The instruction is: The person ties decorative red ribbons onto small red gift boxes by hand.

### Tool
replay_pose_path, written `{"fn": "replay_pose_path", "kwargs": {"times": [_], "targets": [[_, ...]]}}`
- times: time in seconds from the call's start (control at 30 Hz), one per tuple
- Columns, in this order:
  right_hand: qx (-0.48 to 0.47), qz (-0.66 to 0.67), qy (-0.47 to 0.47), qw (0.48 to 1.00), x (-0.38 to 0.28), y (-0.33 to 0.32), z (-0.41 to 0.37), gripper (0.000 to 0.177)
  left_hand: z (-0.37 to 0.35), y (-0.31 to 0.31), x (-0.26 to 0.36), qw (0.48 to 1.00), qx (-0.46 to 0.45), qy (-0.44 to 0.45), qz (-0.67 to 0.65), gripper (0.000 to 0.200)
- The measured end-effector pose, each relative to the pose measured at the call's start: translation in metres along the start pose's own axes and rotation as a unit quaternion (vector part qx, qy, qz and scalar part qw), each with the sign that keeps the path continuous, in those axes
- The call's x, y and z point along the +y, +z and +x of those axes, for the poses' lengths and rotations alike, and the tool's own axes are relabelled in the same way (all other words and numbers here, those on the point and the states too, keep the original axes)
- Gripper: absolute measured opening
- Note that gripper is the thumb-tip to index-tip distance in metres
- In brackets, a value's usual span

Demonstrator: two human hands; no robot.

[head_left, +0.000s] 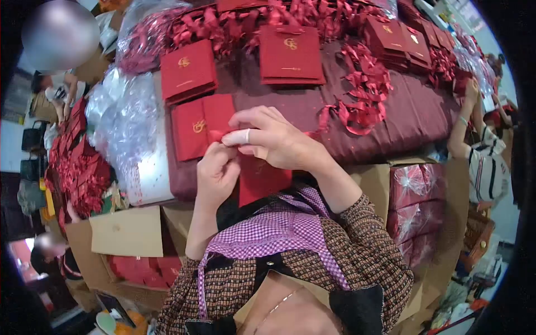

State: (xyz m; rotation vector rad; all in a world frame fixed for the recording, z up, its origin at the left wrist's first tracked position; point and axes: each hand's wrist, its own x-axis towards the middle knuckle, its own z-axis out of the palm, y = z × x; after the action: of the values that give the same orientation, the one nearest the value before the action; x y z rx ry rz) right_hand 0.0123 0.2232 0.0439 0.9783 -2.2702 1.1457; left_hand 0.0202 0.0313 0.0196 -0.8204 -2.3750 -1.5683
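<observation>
My left hand (216, 172) is closed, its fingertips pinched together against those of my right hand (279, 139). Between the two, a short piece of red ribbon (215, 135) pokes out. White tape or a bandage wraps one finger of my right hand. Under my hands hangs a red paper bag (262, 187), partly covered by my right wrist. Just left of my fingers lie red paper bags (190, 137) with a gold logo. Whether the ribbon is joined to the lower bag is hidden by my fingers.
Stacked red bags (187, 70) and another stack (290, 56) lie on the maroon-covered table (413, 114). Loose red ribbons (363, 92) are to the right. Clear plastic (125, 111) lies left. Cartons hold wrapped red packs (416, 201). Other people work at both sides.
</observation>
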Motion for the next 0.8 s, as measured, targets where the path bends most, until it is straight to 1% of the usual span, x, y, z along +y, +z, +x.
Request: {"fn": "replay_pose_path", "kwargs": {"times": [0.07, 0.1, 0.17, 0.23, 0.3, 0.33, 0.37, 0.4, 0.43, 0.47, 0.5, 0.53, 0.57, 0.6, 0.63, 0.7, 0.73, 0.77, 0.8], "targets": [[-0.04, 0.048, 0.035, 0.997, 0.007, 0.008, -0.006, 0.026, -0.001, -0.003, -0.003, 1.0, -0.027, -0.011, -0.006, 0.009], [-0.039, 0.056, 0.036, 0.997, 0.007, 0.008, -0.006, 0.021, -0.001, -0.003, -0.005, 0.999, -0.033, 0.001, -0.022, 0.008], [-0.07, 0.065, 0.05, 0.994, 0.007, 0.005, -0.008, 0.017, -0.004, -0.004, -0.006, 0.996, -0.045, -0.033, -0.066, 0.008], [-0.065, 0.082, 0.037, 0.994, 0.007, 0.005, -0.008, 0.015, -0.008, -0.008, -0.008, 0.996, -0.036, -0.044, -0.066, 0.007], [-0.113, 0.085, 0.036, 0.989, 0.007, 0.001, -0.008, 0.014, -0.012, -0.012, -0.016, 0.978, -0.023, -0.124, -0.169, 0.004], [-0.101, 0.105, 0.028, 0.989, 0.007, -0.001, -0.007, 0.014, -0.018, -0.019, -0.028, 0.943, 0.02, -0.237, -0.231, 0.006], [-0.101, 0.103, 0.032, 0.989, 0.009, -0.004, -0.008, 0.014, -0.017, -0.027, -0.042, 0.94, 0.077, -0.196, -0.269, 0.008], [-0.101, 0.102, 0.038, 0.989, 0.012, -0.008, -0.01, 0.013, -0.017, -0.035, -0.052, 0.895, 0.156, -0.188, -0.374, 0.005], [-0.089, 0.096, 0.05, 0.99, 0.012, -0.011, -0.01, 0.013, -0.013, -0.047, -0.05, 0.84, 0.216, -0.269, -0.419, 0.005], [-0.074, 0.089, 0.053, 0.992, 0.014, -0.011, -0.009, 0.013, -0.011, -0.059, -0.065, 0.873, 0.2, -0.225, -0.384, 0.007], [-0.058, 0.08, 0.055, 0.994, 0.016, -0.012, -0.007, 0.013, -0.008, -0.059, -0.063, 0.886, 0.209, -0.234, -0.34, 0.009], [-0.059, 0.099, 0.101, 0.988, 0.015, -0.014, -0.007, 0.013, -0.004, -0.06, -0.059, 0.899, 0.217, -0.24, -0.296, 0.011], [-0.053, 0.101, 0.142, 0.983, 0.019, -0.013, -0.006, 0.013, -0.003, -0.057, -0.057, 0.933, 0.228, -0.221, -0.172, 0.013], [-0.047, 0.103, 0.182, 0.977, 0.021, -0.012, -0.005, 0.012, -0.003, -0.053, -0.052, 0.951, 0.235, -0.197, -0.045, 0.014], [-0.046, 0.077, 0.174, 0.981, 0.022, -0.013, -0.003, 0.01, -0.003, -0.051, -0.039, 0.956, 0.23, -0.184, -0.017, 0.013], [-0.037, 0.079, 0.186, 0.979, 0.028, -0.011, 0.0, 0.009, -0.006, -0.051, -0.02, 0.982, 0.152, -0.094, 0.063, 0.012], [-0.032, 0.082, 0.196, 0.977, 0.029, -0.009, 0.0, 0.008, -0.01, -0.047, -0.015, 0.988, 0.099, -0.089, 0.078, 0.013], [-0.046, 0.135, 0.255, 0.956, 0.027, -0.009, 0.003, 0.008, -0.009, -0.041, -0.01, 0.991, 0.054, -0.034, 0.119, 0.014], [-0.047, 0.136, 0.255, 0.956, 0.03, -0.006, 0.003, 0.008, -0.008, -0.034, -0.006, 0.989, 0.022, -0.025, 0.143, 0.016]]}}
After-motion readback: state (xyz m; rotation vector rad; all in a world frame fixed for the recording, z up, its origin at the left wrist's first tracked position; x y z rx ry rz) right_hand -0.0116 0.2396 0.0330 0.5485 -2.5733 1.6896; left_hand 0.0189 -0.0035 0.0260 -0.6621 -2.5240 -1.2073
